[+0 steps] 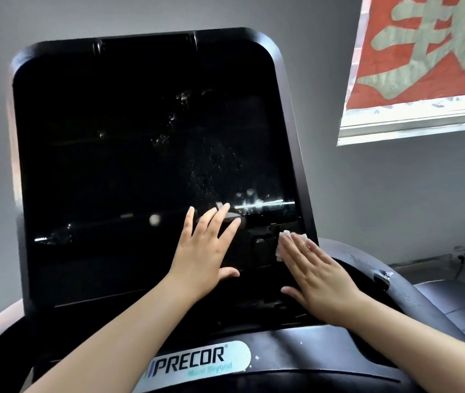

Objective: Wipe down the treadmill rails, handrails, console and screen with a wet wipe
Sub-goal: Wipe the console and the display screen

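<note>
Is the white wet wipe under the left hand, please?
No, the white wet wipe lies under the right hand's flat fingers.

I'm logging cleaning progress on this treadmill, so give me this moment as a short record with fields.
machine: treadmill console with Precor badge
screen: dark screen, off, speckled with droplets and streaks
wipe: white wet wipe under the right fingers, at the screen's lower right corner
right hand: right hand flat, pressing the wipe
left hand: left hand flat on the screen, no wipe
</note>
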Demonstrator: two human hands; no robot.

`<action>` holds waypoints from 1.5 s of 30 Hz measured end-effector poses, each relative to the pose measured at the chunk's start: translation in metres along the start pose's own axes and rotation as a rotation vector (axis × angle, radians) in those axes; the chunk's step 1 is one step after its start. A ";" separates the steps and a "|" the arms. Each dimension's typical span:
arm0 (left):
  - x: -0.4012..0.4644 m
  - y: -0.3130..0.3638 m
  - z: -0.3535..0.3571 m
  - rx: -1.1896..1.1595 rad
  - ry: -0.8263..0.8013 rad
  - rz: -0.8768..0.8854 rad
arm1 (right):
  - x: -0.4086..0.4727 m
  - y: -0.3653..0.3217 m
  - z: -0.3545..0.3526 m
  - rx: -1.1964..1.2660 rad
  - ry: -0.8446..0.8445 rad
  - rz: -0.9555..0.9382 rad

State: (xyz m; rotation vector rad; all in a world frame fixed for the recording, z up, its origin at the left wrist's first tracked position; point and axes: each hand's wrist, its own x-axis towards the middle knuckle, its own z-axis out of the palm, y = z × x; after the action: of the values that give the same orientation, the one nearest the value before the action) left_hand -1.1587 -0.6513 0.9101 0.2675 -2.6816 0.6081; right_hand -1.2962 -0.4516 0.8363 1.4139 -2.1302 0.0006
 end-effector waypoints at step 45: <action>-0.046 -0.033 -0.001 0.060 -0.264 -0.087 | 0.024 -0.060 -0.027 0.274 -0.175 0.408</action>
State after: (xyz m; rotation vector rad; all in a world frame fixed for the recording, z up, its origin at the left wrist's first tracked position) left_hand -1.1074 -0.6758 0.9053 0.5111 -2.8865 0.6683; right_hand -1.2399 -0.4901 0.8518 1.1271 -2.6108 0.3494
